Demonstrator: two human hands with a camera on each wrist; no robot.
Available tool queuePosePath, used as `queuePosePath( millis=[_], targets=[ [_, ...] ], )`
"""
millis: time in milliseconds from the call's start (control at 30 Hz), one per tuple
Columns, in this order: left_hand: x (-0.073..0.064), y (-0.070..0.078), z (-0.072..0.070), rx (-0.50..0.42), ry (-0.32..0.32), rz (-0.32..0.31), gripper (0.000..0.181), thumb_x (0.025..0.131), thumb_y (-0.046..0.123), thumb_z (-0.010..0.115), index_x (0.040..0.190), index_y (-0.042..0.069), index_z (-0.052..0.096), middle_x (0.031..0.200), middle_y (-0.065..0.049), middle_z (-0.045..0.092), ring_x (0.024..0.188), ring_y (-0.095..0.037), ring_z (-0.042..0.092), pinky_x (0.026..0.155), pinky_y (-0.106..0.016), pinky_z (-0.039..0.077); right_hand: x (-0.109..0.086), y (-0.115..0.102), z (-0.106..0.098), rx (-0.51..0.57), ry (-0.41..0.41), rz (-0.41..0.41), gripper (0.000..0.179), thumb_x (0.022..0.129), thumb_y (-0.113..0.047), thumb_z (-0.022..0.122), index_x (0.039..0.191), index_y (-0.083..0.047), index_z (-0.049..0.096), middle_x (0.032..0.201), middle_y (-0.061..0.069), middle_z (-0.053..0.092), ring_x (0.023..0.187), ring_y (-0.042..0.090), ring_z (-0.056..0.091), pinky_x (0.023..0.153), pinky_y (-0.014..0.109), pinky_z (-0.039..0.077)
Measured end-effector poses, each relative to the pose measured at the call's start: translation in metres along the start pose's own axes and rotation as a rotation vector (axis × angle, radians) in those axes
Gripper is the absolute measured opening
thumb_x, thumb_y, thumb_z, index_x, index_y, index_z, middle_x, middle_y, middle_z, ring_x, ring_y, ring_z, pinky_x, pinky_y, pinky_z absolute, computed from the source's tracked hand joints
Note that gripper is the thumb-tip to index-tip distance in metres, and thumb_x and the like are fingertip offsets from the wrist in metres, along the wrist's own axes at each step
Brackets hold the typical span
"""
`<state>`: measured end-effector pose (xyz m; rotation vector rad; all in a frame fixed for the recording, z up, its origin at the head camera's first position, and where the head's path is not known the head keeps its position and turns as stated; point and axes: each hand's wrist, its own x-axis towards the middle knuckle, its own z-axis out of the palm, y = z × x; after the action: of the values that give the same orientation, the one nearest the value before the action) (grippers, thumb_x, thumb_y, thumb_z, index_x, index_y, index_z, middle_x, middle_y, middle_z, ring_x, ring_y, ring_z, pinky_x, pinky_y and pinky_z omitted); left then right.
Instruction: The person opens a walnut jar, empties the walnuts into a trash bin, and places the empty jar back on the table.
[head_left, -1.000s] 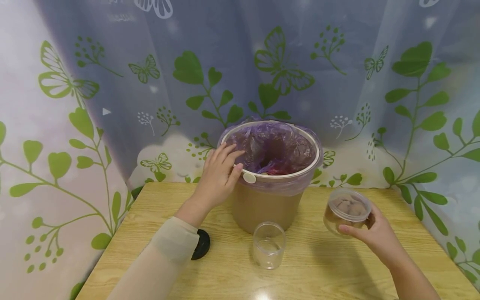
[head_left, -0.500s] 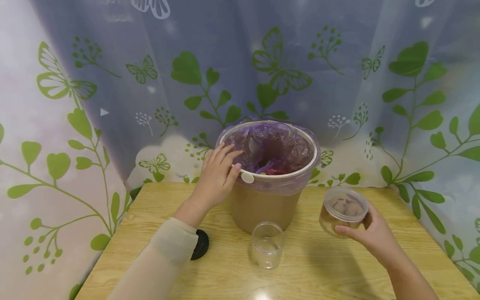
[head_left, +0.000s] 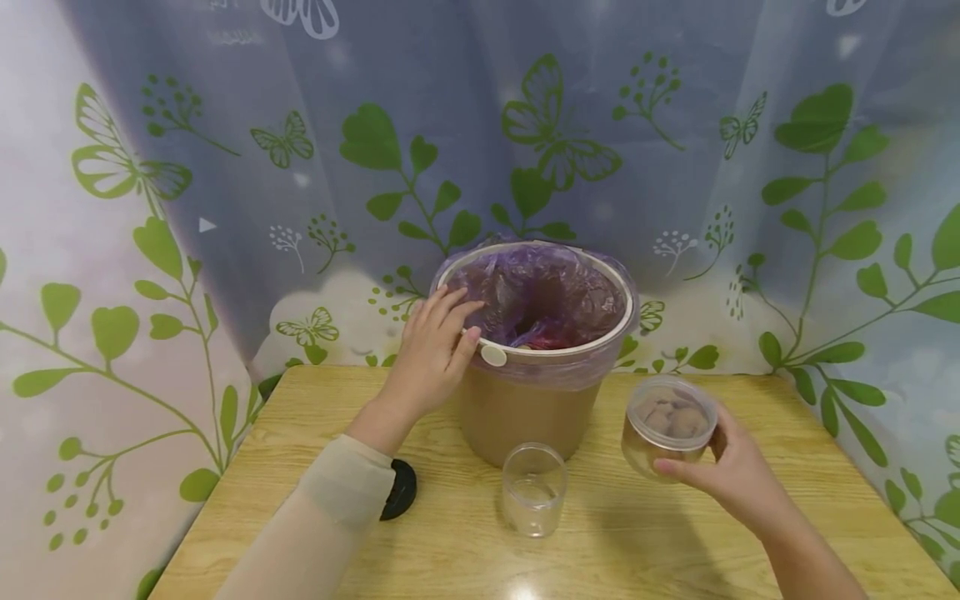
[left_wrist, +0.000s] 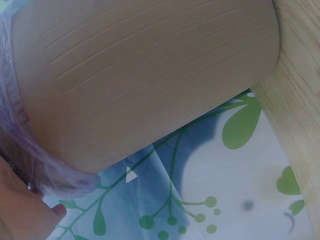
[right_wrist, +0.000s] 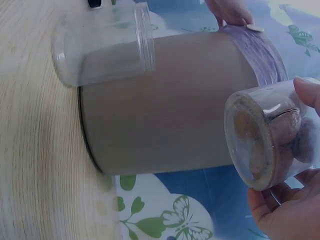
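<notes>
Black object [head_left: 402, 490]: partly covered by the sleeve [head_left: 330, 500]; kind unclear.
Red item [head_left: 553, 342]: inside the bin [head_left: 525, 421], too indistinct to identify.
Left hand [left_wrist: 25, 209]: cut by left wrist view's edge.
Filled jar [right_wrist: 272, 132]: end cropped in right wrist view.

We seem to be in a small curtained-off corner with a homely look, though we cannot tell which room it is, or whether it is a home at all. We judge by the yellow wood-grain table [head_left: 465, 562] and the blue-and-whitish hanging sheeting [head_left: 457, 50], printed with green leaves and butterflies, that screens its far, left and right edges. Near the middle of the far edge we see a round brown household bin [head_left: 525, 421] with a translucent purple plastic liner [head_left: 570, 373].
</notes>
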<state>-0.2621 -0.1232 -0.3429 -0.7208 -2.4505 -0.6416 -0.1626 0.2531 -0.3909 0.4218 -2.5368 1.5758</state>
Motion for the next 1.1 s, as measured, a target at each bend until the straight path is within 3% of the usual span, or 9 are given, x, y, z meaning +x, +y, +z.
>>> queuePosePath(
  millis=[67,167,467,767,1100],
  targets=[
    [0.0,0.0,0.0,-0.001,-0.001,0.0,0.07,0.106,0.057,0.012,0.145,0.013,0.049,0.157,-0.012,0.036,0.151,-0.03,0.017,0.121,-0.056,0.005,0.0,-0.002,0.002,-0.004,-0.007,0.006,0.093,0.08,-0.007,0.084,0.156,-0.019,0.032,0.144,0.005,0.044,0.125,0.0,0.041,0.101,0.023,0.035],
    [0.0,0.0,0.0,-0.004,0.0,0.002,0.07,0.106,0.057,0.012,0.145,0.013,0.05,0.157,-0.013,0.037,0.151,-0.031,0.017,0.12,-0.057,0.006,0.0,-0.005,0.007,-0.007,-0.017,0.009,0.092,0.08,-0.009,0.085,0.155,-0.018,0.033,0.144,0.007,0.044,0.124,0.002,0.042,0.103,0.043,0.034],
    [0.0,0.0,0.0,0.003,0.015,0.01,0.073,0.105,0.059,0.01,0.144,0.012,0.052,0.156,-0.013,0.038,0.15,-0.032,0.02,0.12,-0.057,0.008,0.004,-0.012,0.02,-0.042,-0.037,0.011,0.095,0.077,-0.017,0.089,0.153,-0.011,0.033,0.14,0.011,0.048,0.122,0.02,0.045,0.1,0.059,0.034],
    [0.0,0.0,0.0,-0.004,-0.007,-0.006,0.072,0.105,0.059,0.011,0.146,0.013,0.049,0.158,-0.011,0.035,0.152,-0.03,0.016,0.121,-0.054,0.004,0.007,-0.015,0.031,-0.098,-0.027,-0.033,0.095,0.073,-0.018,0.092,0.151,-0.012,0.038,0.132,0.01,0.055,0.113,0.026,0.051,0.093,0.053,0.041],
    [0.0,0.0,0.001,0.001,-0.008,-0.012,0.073,0.105,0.06,0.01,0.146,0.014,0.049,0.159,-0.011,0.035,0.152,-0.029,0.015,0.121,-0.054,0.003,0.009,-0.017,0.037,-0.09,-0.042,-0.02,0.095,0.073,-0.021,0.092,0.151,-0.012,0.039,0.134,0.012,0.055,0.118,0.034,0.052,0.095,0.062,0.041]
  ],
)
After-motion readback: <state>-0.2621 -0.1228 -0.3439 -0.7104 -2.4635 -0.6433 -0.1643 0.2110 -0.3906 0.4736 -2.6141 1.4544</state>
